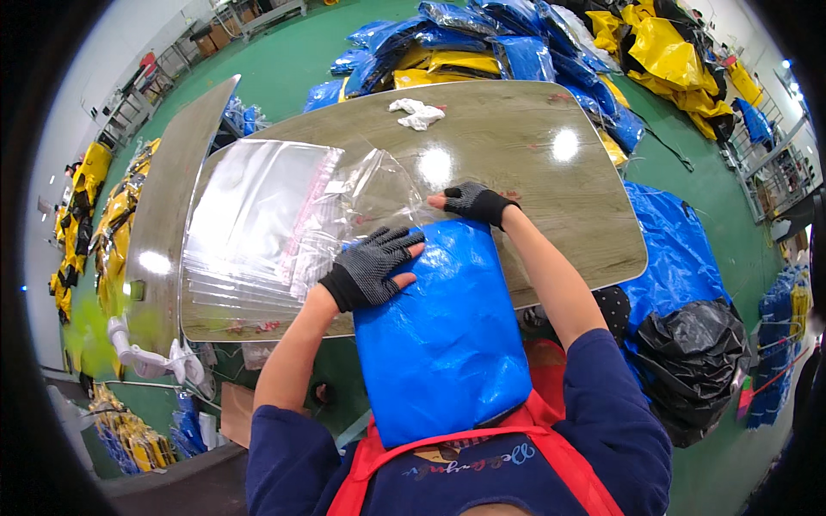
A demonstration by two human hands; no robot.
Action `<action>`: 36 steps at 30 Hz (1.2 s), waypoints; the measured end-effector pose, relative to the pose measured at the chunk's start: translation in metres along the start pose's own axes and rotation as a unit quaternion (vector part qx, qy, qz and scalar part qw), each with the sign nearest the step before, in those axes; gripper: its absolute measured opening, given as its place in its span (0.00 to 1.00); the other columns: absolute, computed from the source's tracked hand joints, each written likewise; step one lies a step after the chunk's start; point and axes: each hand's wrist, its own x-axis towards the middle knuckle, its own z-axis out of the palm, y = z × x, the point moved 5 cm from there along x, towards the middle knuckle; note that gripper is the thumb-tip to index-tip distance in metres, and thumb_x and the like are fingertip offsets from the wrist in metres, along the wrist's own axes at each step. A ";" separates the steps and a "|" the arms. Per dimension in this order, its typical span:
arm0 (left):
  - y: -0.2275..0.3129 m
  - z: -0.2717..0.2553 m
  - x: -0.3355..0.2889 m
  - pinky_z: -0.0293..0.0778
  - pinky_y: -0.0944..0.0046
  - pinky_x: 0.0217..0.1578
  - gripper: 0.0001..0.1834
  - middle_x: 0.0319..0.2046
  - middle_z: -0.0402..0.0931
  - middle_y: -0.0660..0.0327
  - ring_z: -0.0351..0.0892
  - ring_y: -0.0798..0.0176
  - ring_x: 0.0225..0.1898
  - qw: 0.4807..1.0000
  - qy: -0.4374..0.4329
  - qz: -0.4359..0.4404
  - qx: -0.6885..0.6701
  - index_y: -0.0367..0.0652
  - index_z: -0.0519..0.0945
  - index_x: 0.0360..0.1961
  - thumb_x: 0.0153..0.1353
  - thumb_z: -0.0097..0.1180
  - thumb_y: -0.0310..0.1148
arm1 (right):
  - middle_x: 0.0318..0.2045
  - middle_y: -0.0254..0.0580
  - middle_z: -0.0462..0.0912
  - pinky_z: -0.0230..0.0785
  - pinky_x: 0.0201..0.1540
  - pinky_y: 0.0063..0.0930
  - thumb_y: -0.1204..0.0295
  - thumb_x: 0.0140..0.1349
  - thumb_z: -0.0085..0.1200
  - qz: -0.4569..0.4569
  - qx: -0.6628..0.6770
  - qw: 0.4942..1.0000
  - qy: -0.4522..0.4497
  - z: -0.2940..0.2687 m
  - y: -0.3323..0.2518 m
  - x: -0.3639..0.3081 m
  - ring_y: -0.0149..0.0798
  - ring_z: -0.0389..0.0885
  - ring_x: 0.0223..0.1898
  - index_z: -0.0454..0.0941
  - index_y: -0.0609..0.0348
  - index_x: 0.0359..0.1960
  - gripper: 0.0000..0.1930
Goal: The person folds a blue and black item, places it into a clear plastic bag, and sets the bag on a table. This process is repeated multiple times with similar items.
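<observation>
Both gloved hands on a folded blue item at the near edge of the surface.

The left hand [372,268] lies flat with fingers spread on the upper left corner of the folded blue item [439,327], pressing it down. The right hand [475,203] sits at the item's top edge, fingers curled, thumb poking toward a clear plastic bag [379,193]; whether it pinches the bag I cannot tell. The blue item hangs from the wooden surface [533,163] down toward the person's red apron [551,447]. A stack of clear bags [249,224] lies just left, a white cloth [417,113] far across, blue and yellow bundles [482,43] beyond on the floor.
</observation>
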 end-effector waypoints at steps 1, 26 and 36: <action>0.002 -0.001 0.000 0.54 0.54 0.64 0.28 0.62 0.62 0.54 0.58 0.48 0.65 1.000 0.001 -0.020 -0.012 0.47 0.68 0.60 0.61 0.51 0.45 | 0.37 0.46 0.82 0.67 0.46 0.30 0.39 0.54 0.51 0.121 -0.003 0.987 -0.102 0.007 0.011 0.022 0.36 0.77 0.39 0.80 0.59 0.44 0.33; -0.018 0.023 -0.034 0.37 0.43 0.66 0.45 0.67 0.49 0.46 0.38 0.38 0.69 0.961 0.198 -0.193 0.026 0.44 0.57 0.66 0.52 0.60 0.54 | 0.31 0.29 0.74 0.66 0.38 0.20 0.64 0.53 0.63 0.056 0.346 0.933 0.077 -0.004 0.022 -0.094 0.26 0.71 0.34 0.74 0.56 0.36 0.14; -0.014 0.024 -0.039 0.38 0.46 0.66 0.45 0.65 0.48 0.37 0.41 0.38 0.69 0.949 0.254 -0.186 -0.009 0.40 0.57 0.65 0.52 0.62 0.49 | 0.38 0.38 0.79 0.68 0.41 0.23 0.57 0.56 0.60 0.132 0.441 0.888 0.023 -0.001 0.043 -0.088 0.29 0.75 0.37 0.77 0.64 0.46 0.24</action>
